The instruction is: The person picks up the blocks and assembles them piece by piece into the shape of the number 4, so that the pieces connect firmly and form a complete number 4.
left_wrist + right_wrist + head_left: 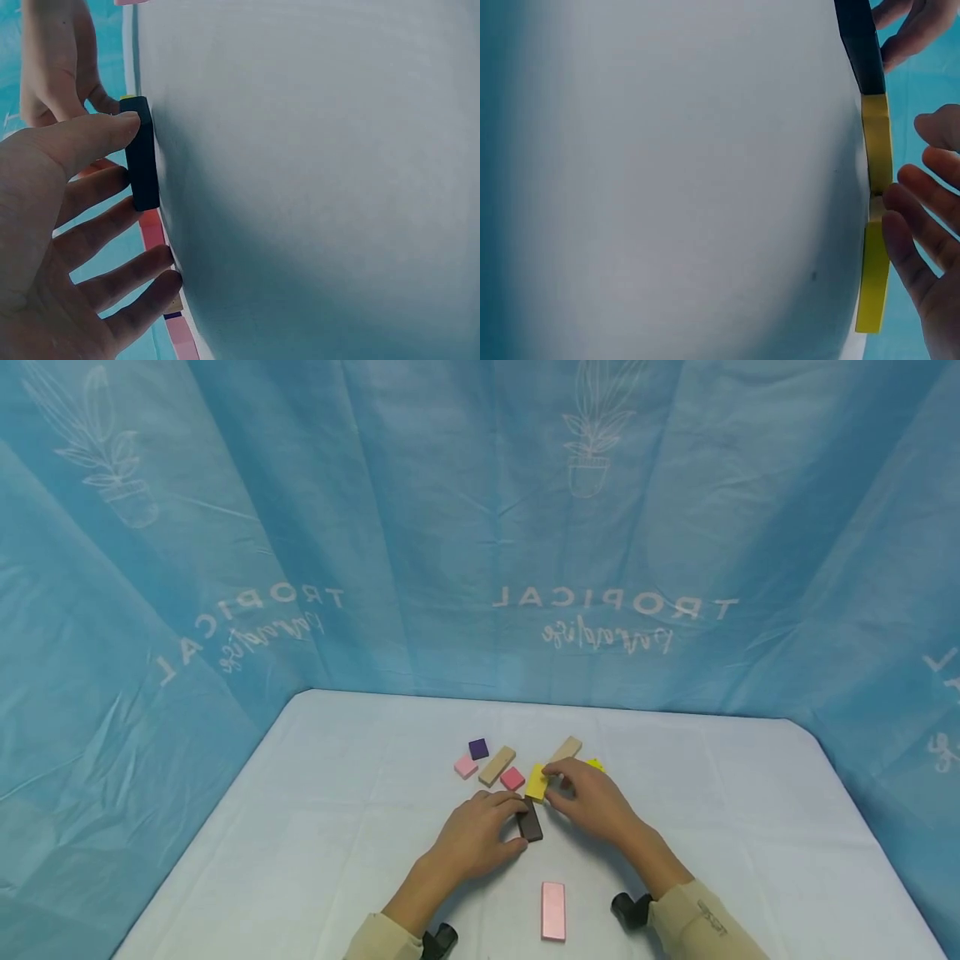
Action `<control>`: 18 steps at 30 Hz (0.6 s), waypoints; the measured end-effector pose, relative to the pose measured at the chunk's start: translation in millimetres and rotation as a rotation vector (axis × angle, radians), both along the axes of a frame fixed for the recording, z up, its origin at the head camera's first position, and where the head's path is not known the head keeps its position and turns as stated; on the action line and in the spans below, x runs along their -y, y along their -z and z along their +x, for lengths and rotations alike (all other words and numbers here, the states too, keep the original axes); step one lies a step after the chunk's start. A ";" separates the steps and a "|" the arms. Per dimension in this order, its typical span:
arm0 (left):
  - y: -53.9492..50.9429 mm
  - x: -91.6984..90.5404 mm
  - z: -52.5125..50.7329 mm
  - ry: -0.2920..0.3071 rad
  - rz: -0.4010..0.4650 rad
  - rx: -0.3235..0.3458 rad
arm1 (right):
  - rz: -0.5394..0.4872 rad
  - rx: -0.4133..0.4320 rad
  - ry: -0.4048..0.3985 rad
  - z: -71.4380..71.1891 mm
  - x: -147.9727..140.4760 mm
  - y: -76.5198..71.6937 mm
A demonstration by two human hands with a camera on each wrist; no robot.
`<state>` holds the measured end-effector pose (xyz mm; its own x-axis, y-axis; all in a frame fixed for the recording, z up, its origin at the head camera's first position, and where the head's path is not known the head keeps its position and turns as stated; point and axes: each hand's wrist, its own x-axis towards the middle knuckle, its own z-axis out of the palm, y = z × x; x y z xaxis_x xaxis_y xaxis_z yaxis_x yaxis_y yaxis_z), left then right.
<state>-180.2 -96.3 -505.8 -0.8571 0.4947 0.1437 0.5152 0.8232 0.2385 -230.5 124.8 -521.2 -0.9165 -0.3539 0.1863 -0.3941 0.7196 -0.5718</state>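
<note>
Dark block [531, 823] just on yellow block's [536, 783] near side, pinched by left hand [476, 833]; right hand [594, 799] loose, fingers apart. Crowded hands could bump yellow block askew.

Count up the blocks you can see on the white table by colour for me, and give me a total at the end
Yellow blocks: 2
Tan blocks: 2
Light pink blocks: 2
Pinkish-red block: 1
Dark purple block: 1
Dark brown block: 1
Total in view: 9
</note>
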 end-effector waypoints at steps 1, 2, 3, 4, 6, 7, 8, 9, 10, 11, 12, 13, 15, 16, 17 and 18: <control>0.2 -0.5 -0.7 0.003 -0.001 0.002 | -0.001 0.006 -0.005 -1.6 0.0 -0.3; 0.2 -1.0 -1.3 0.002 -0.002 0.004 | -0.002 0.011 -0.010 -3.3 0.4 -0.8; 0.5 -1.2 -2.1 0.000 -0.004 0.006 | -0.004 0.014 -0.015 -5.3 1.1 -1.5; 0.7 -0.7 -1.9 -0.003 -0.006 0.011 | -0.012 0.021 -0.023 -7.2 2.9 -2.3; 0.9 0.5 -1.6 -0.014 -0.009 0.016 | -0.022 0.039 -0.037 -11.5 6.8 -4.0; 0.9 0.7 -1.7 -0.015 -0.007 0.017 | -0.029 0.047 -0.041 -13.5 8.6 -5.1; 1.3 0.8 -1.7 -0.014 -0.006 0.016 | -0.031 0.056 -0.041 -15.3 9.9 -6.2; 1.4 0.6 -1.9 -0.008 -0.004 0.015 | -0.032 0.067 -0.038 -16.9 10.9 -7.0; 0.8 0.0 -1.9 -0.001 0.000 0.016 | -0.032 0.079 -0.034 -18.4 11.3 -7.8; 1.0 -0.8 -2.1 0.004 0.004 0.013 | -0.028 0.088 -0.029 -19.9 11.6 -8.4; 1.4 -1.6 -2.4 0.009 0.006 0.010 | -0.026 0.094 -0.028 -21.1 11.7 -9.2; 1.4 -1.4 -2.3 0.012 0.008 0.007 | -0.022 0.101 -0.027 -22.4 12.9 -10.2; 1.9 -1.2 -2.3 0.017 0.012 0.005 | -0.014 0.103 -0.024 -25.0 15.2 -10.9; 2.3 -1.0 -2.4 0.018 0.013 0.003 | -0.010 0.100 -0.025 -26.1 16.3 -11.3; 3.0 -0.5 -2.2 0.017 0.012 0.000 | -0.011 0.099 -0.029 -27.0 17.7 -11.3; 3.4 0.1 -2.0 0.017 0.010 0.000 | -0.010 0.100 -0.034 -27.7 18.9 -11.4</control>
<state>-182.2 -96.5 -509.2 -0.8484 0.5080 0.1488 0.5293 0.8116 0.2472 -258.1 105.9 -509.8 -0.9181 -0.3841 0.0982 -0.3592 0.7008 -0.6163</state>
